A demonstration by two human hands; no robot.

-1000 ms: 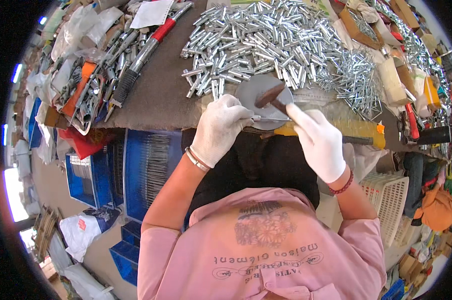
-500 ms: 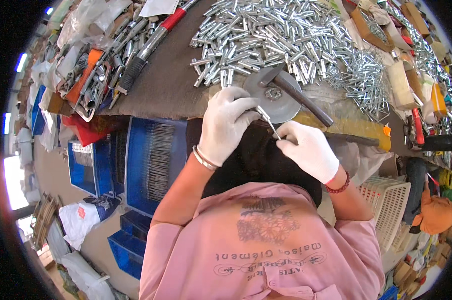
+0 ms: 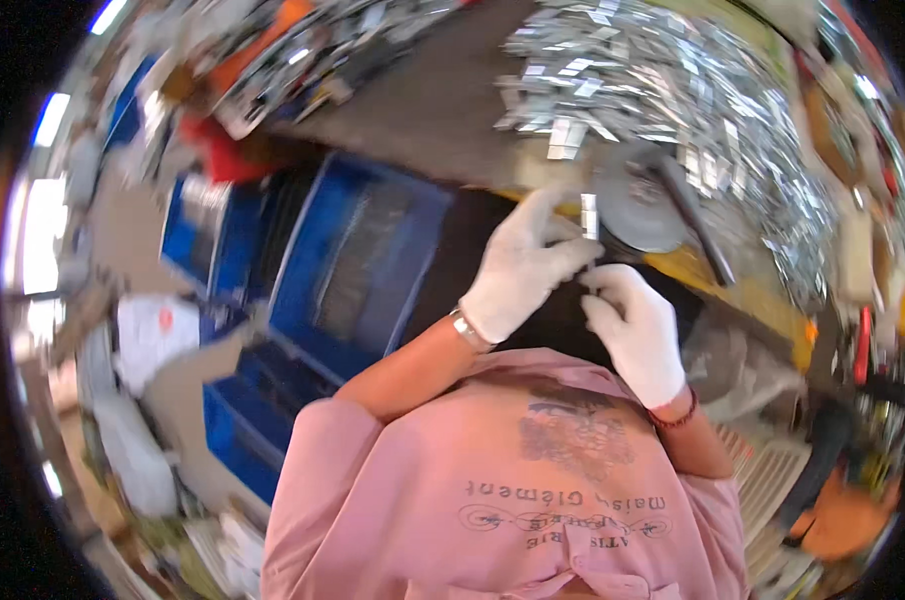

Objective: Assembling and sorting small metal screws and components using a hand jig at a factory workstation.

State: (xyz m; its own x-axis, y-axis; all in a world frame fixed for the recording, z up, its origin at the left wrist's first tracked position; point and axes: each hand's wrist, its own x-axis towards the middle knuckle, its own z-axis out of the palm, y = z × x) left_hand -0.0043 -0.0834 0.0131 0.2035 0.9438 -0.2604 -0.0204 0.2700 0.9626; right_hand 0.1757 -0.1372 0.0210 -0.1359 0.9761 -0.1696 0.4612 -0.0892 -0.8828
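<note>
My left hand (image 3: 533,262), in a white glove, has its fingers closed on a short shiny metal tube (image 3: 590,216) that stands up from the fingertips. Close beside it, my right hand (image 3: 637,330), also gloved, has its fingers pinched together. Whatever is between those right fingers is blurred and too small to name. Just beyond my hands lies a round grey metal disc (image 3: 635,212). A hammer (image 3: 695,215) rests across the disc's right side, its dark handle pointing toward me. Behind them a large pile of short metal tubes (image 3: 623,85) spreads over the bench.
Blue bins (image 3: 298,245) with thin metal rods stand below the bench, to the left. Tools (image 3: 303,70) are heaped at the far left. A pale slatted crate (image 3: 763,465) sits at the lower right, near a person in orange (image 3: 843,515).
The whole view has swung and blurred, so bench and bins appear shifted. Half a second ago a thin rod ran from the left hand's tube to my right fingers; it no longer shows clearly.
</note>
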